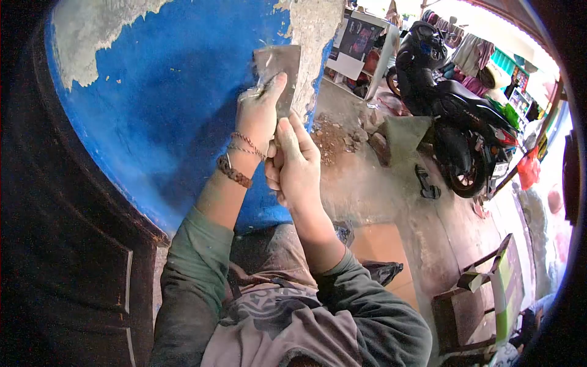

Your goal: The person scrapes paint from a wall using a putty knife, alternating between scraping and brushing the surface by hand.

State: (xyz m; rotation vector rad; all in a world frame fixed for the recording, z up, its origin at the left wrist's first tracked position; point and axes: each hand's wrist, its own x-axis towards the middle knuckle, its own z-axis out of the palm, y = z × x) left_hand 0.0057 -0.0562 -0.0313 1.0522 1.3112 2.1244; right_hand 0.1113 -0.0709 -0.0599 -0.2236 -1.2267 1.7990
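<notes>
A flat metal scraper lies against the blue wall, close to a strip of bare grey plaster. My left hand, with bracelets at the wrist, is closed on the scraper, its thumb along the blade. Just below and to the right, my right hand is closed round the lower end of the scraper, where the handle is mostly hidden by the fingers. Both hands look dusty. Another patch of bare plaster shows at the wall's upper left.
A dark door stands at the left. Rubble lies on the floor beside the wall. A black motorcycle is parked at the right, with a sandal near it. A wooden frame sits at the lower right.
</notes>
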